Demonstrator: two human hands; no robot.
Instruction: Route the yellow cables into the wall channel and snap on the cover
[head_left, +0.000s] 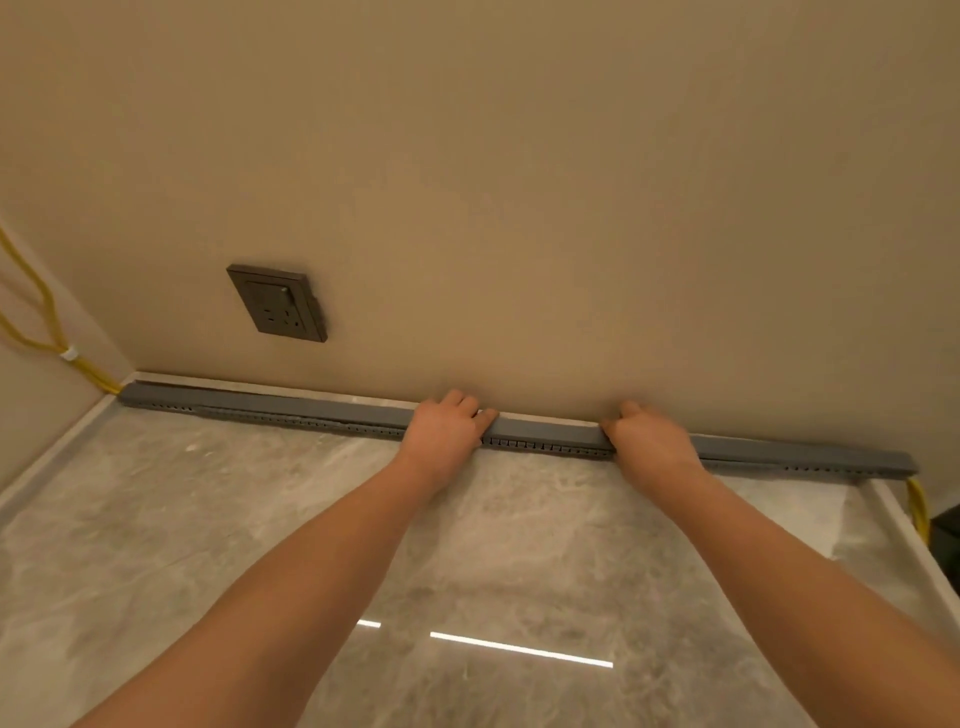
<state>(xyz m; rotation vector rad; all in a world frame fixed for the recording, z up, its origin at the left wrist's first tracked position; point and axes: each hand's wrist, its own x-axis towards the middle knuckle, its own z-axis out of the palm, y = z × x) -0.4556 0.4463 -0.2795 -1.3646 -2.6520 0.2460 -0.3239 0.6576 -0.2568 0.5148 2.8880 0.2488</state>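
Along the foot of the wall, both hands press the grey cover (545, 431) onto the slotted channel (540, 446) — left hand (441, 431) and right hand (652, 441) each with grip closed over it. Yellow cables (918, 506) emerge beyond the right grip. Better to press evenly outward, until every section clicks.

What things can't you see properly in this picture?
All in the head view:
- The yellow cables inside the grey channel: its cover hides them; only the ends show.
- The channel under the left hand and right hand: the hands cover it, so I can't tell if the cover is snapped down there.
- Where the cables go: cut off by the left edge and behind the ledge at right.
- The wall socket markings: too small.
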